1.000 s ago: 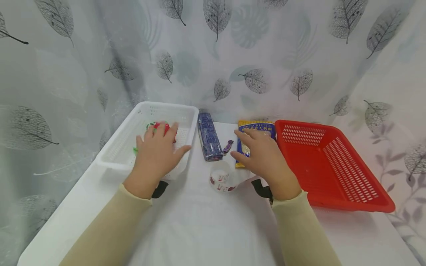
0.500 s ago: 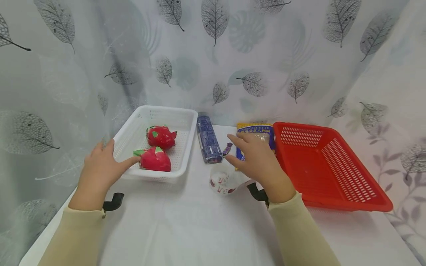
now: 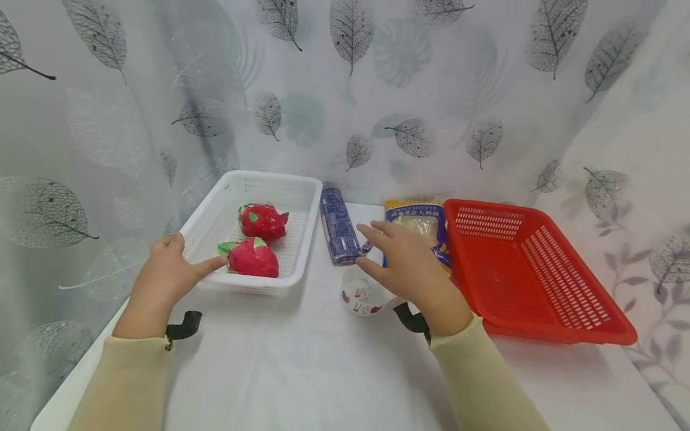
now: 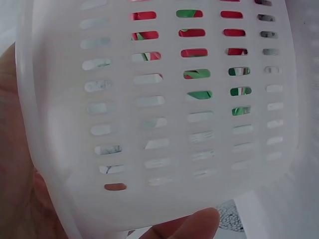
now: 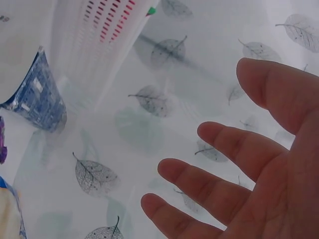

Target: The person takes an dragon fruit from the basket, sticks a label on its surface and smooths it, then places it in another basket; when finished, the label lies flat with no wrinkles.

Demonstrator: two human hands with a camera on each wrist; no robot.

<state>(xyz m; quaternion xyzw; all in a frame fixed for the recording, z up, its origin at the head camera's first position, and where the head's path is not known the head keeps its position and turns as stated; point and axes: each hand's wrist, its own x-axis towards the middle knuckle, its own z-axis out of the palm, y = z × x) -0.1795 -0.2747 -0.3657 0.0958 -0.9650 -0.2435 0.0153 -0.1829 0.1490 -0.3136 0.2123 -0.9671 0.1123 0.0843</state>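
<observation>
Leafy curtain behind, white table below: left hand just swung clear of the dragon fruits to its right, now grips the white basket, so both show; right hand's spread, holding nothing.

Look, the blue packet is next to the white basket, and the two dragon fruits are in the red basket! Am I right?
Not quite: the two dragon fruits are in the white basket, not the red basket; the head view shows it. The blue packet is next to the white basket, as you said.
</observation>
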